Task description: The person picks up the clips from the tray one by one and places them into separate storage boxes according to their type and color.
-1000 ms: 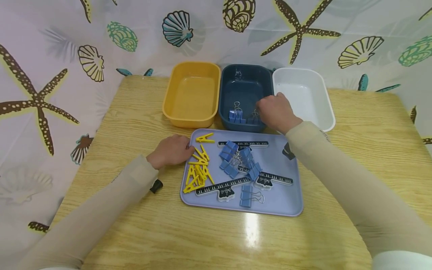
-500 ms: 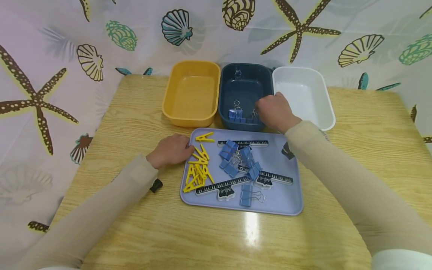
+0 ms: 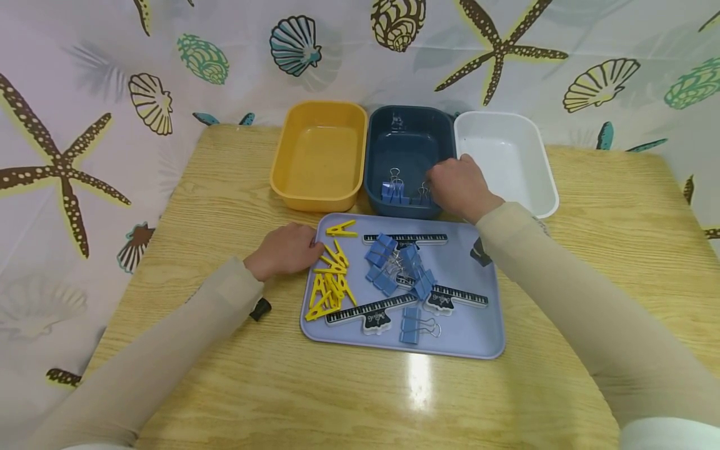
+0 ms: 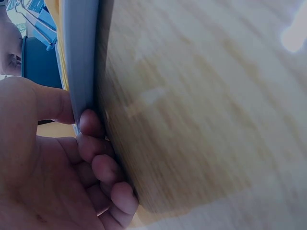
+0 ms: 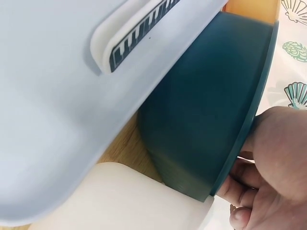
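In the head view my left hand (image 3: 287,250) grips the left rim of a lavender tray (image 3: 461,340). The left wrist view shows the thumb at the tray's side wall (image 4: 82,57) and the fingers curled at its underside. My right hand (image 3: 462,187) reaches over the front right corner of a dark blue bin (image 3: 410,150), knuckles up. A binder clip (image 3: 423,194) stands right by its fingertips, beside other blue binder clips (image 3: 395,192) in the bin. Those fingers are partly hidden behind the rim (image 5: 244,129) in the right wrist view; whether they hold a clip I cannot tell.
On the tray lie yellow clothespins (image 3: 332,284), several blue binder clips (image 3: 410,262) and black-and-white piano-keyboard clips (image 3: 371,310). A yellow bin (image 3: 320,156) stands left of the dark blue one, a white bin (image 3: 509,156) right of it. A shell-patterned cloth (image 3: 349,56) hangs behind the wooden table (image 3: 349,400).
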`<state>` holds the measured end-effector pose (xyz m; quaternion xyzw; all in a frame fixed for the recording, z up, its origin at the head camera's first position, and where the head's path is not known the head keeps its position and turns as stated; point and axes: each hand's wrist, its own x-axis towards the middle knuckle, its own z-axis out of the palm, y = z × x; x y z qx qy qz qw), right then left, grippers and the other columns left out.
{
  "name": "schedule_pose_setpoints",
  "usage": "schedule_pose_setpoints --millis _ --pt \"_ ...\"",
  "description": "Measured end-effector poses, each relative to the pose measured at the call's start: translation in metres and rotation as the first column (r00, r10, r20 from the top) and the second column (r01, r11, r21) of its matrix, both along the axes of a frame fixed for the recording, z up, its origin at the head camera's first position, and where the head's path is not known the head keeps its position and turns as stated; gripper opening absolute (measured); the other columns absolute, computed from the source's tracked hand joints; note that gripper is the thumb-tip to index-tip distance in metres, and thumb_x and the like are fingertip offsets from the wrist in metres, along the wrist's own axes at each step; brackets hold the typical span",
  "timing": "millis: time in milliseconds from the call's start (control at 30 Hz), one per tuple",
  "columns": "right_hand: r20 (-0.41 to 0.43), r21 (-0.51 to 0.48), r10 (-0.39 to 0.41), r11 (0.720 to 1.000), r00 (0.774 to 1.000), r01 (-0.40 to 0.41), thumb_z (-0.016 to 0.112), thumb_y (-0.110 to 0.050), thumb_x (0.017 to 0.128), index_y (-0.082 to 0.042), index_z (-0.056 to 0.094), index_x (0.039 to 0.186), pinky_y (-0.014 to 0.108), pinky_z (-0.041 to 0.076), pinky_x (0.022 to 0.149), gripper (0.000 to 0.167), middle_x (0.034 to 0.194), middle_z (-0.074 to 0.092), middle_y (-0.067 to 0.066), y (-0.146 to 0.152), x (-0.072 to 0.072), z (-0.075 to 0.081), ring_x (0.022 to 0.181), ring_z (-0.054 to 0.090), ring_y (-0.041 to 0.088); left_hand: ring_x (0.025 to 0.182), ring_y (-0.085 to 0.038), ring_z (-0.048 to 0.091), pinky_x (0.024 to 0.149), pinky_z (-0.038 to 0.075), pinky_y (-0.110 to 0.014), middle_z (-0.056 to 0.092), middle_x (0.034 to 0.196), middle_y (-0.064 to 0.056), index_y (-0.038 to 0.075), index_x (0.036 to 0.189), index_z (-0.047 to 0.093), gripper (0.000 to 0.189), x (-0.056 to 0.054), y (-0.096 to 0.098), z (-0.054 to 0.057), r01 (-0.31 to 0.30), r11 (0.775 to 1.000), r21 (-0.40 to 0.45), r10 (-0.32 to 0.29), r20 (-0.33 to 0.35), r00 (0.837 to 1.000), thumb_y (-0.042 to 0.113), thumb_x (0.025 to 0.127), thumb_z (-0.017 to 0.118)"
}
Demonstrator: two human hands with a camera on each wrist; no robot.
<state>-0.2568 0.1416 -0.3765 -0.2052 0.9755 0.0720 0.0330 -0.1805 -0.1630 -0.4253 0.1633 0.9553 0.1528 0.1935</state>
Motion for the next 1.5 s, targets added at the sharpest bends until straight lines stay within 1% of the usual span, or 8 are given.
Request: schedule_pose_setpoints --millis 233,567,867,1100,1300,1500 --pt "-0.017 -0.006 0.003 1.0 1.0 -0.003 0.057 -0.012 0.094 -0.004 0.073 0.105 0.035 0.04 0.066 0.021 0.093 0.073 0.015 0.003 0.002 0.001 0.076 0.062 0.026 0.054 -0.014 0.044 0.049 0.032 -0.027 0.044 0.06 0.001 0.015 0.064 0.045 0.035 0.0 0.0 0.0 0.001 1.0 -0.002 -0.001 0.007 1.0 0.031 0.095 0.044" --pt "-0.061 -0.067 0.007 0.998 0.998 -0.011 0.054 -0.012 0.094 -0.004 0.073 0.102 0.037 0.041 0.068 0.022 0.092 0.073 0.014 0.005 0.006 0.003 0.082 0.061 0.029 0.054 -0.014 0.044 0.048 0.03 -0.027 0.042 0.058 0.001 0.016 0.06 0.042 0.038 0.001 0.002 0.0 0.001 1.0 -0.012 -0.001 0.003 1.0 0.029 0.095 0.044" --pt "-0.049 -0.1 -0.007 0.995 0.999 0.002 0.052 -0.012 0.096 -0.003 0.072 0.103 0.038 0.042 0.07 0.024 0.093 0.072 0.014 0.006 0.008 0.005 0.083 0.06 0.029 0.054 -0.015 0.045 0.048 0.031 -0.027 0.043 0.059 0.001 0.016 0.06 0.043 0.038 0.0 0.002 -0.003 0.004 1.0 -0.023 -0.004 -0.007 1.0 0.029 0.095 0.044" --pt "-0.06 -0.12 0.01 0.993 0.998 -0.017 0.052 -0.013 0.096 -0.003 0.072 0.102 0.038 0.042 0.069 0.023 0.093 0.072 0.014 0.009 0.01 0.006 0.082 0.06 0.029 0.054 -0.015 0.046 0.048 0.031 -0.027 0.044 0.06 0.0 0.016 0.06 0.043 0.038 0.0 0.002 -0.002 0.009 1.0 -0.018 -0.009 -0.001 1.0 0.029 0.095 0.043" --pt "-0.069 -0.118 0.014 0.993 0.998 -0.022 0.051 -0.014 0.096 -0.004 0.072 0.103 0.039 0.044 0.071 0.024 0.095 0.072 0.014 0.011 0.012 0.007 0.084 0.062 0.029 0.055 -0.016 0.046 0.048 0.032 -0.027 0.044 0.06 0.0 0.016 0.06 0.044 0.037 0.0 0.002 -0.001 0.012 1.0 -0.019 -0.012 0.004 1.0 0.029 0.095 0.044" --pt "-0.087 -0.137 0.036 0.989 0.996 -0.047 0.05 -0.013 0.096 -0.004 0.072 0.101 0.039 0.042 0.068 0.024 0.093 0.072 0.013 0.013 0.017 0.008 0.083 0.062 0.03 0.055 -0.016 0.046 0.048 0.032 -0.028 0.044 0.061 0.0 0.016 0.061 0.044 0.037 0.001 0.004 0.002 0.005 1.0 -0.024 -0.004 0.017 1.0 0.029 0.096 0.043"
